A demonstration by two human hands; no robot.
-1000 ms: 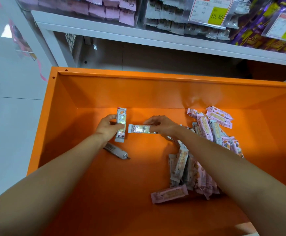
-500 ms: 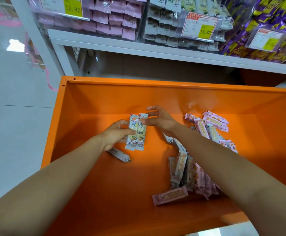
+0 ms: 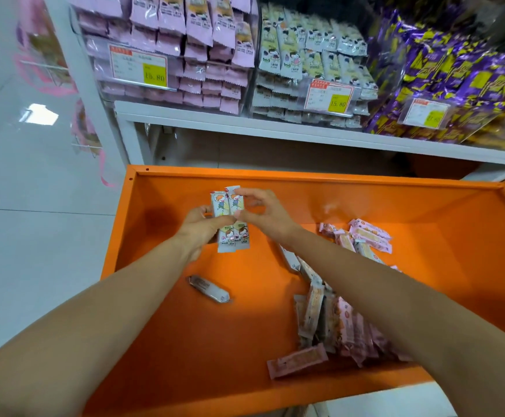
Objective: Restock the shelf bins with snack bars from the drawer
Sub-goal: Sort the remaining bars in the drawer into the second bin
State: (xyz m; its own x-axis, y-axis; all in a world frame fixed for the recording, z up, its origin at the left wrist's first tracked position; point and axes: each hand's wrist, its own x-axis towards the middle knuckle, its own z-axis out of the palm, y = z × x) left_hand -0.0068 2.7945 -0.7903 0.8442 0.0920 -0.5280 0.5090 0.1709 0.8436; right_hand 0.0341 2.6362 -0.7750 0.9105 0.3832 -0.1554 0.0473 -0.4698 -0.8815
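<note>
We've got the two white snack bars (image 3: 228,203) up off the drawer floor, upright and side by side, long edges touching, cartoon prints facing us. They're over the back-left part of the orange drawer (image 3: 305,176), just in front of its rear wall. Our left hand (image 3: 201,228) has them from the left, fingers curled round behind and the thumb clamped across the fronts about halfway down. Our right hand (image 3: 264,216) comes in from the other side, with the index fingertip on the top corner of the right-hand bar and the thumb against its edge lower down. So it's a light pinch, with the other fingers curled and a bit apart.

On the drawer floor, nearer to us than the left hand, a single dark grey bar (image 3: 210,289) lies flat at a slant, on its own. Over on the right is a messy pile of pink bars (image 3: 347,323), partly hidden under our right forearm. One lone pink bar (image 3: 297,360) lies near the front edge, just beside the pile.

Above the drawer runs the white shelf (image 3: 275,132) with clear bins. The pink bin (image 3: 170,55) is on the left, the white-packet bin (image 3: 311,70) is in the middle, and the purple-and-yellow packets (image 3: 455,70) are on the right. Yellow price tags hang on the fronts; the two left ones read 15.80.
</note>
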